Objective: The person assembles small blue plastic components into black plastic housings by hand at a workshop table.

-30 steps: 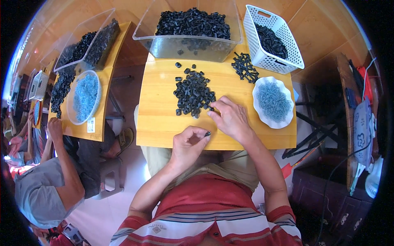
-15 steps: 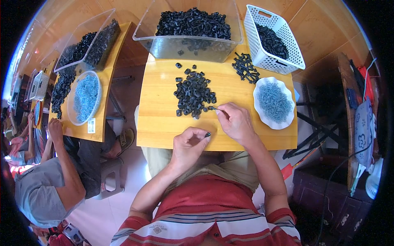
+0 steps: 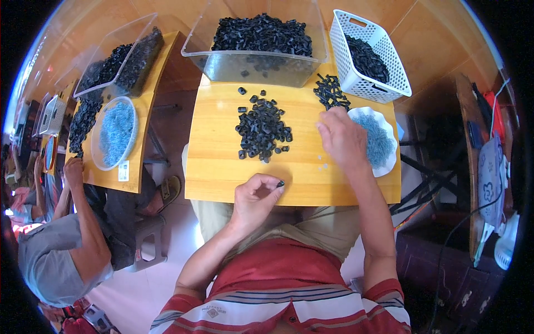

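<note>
My left hand [image 3: 257,199] hovers over the table's near edge, thumb and forefinger pinching a small black plastic cap [image 3: 281,183]. My right hand [image 3: 344,139] is between a small pile of black pins [image 3: 331,91] and a white scalloped bowl [image 3: 392,161], partly covering the bowl. Its fingers are curled; whatever they hold, if anything, is hidden. Small clear-blue pieces [image 3: 375,139] fill the bowl. A heap of short black caps [image 3: 261,129] lies at the table's middle, left of my right hand.
Along the back stand a clear bin [image 3: 250,69] of black parts and a white perforated basket [image 3: 384,92] of black pieces. At left, a person in grey [image 3: 61,239] works at another table [image 3: 136,133] with a similar bin and a tub of blue pieces [image 3: 117,133].
My right hand has moved from beside the black cap heap, where it pinched a thin dark piece, back and right toward the pins. My left hand stays put with the cap.
</note>
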A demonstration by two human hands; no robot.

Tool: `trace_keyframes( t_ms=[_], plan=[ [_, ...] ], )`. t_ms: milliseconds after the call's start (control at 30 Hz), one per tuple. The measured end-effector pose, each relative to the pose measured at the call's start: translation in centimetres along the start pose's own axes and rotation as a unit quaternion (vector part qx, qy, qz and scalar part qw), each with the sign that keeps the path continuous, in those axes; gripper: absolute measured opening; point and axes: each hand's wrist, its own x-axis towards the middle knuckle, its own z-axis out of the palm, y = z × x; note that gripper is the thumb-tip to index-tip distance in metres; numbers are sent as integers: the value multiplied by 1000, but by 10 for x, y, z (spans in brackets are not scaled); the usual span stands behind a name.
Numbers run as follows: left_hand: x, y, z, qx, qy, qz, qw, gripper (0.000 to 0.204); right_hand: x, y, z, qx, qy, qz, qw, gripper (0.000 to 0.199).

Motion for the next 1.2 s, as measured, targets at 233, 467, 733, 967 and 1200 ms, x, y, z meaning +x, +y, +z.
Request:
trace_keyframes(
  t_ms=[233, 467, 733, 967, 1200],
  plan=[
    [0, 0, 1, -7, 5, -3, 1000, 11, -29, -23, 25, 185, -129, -100, 969, 20],
    [1, -3, 1, -6, 2, 3, 1000, 11, -34, -28, 34, 141, -151, -81, 975, 17],
    [1, 1, 2, -5, 2, 10, 1000, 11, -45, -31, 28, 50, -156, -122, 979, 14],
    [0, -1, 2, 2, -9, 9, 1000, 14, -48, -33, 22, 100, -141, -120, 978, 15],
    [0, 5, 2, 24, 5, -6, 1000, 13, -56, -28, 27, 126, -96, -111, 981, 14]
  ],
)
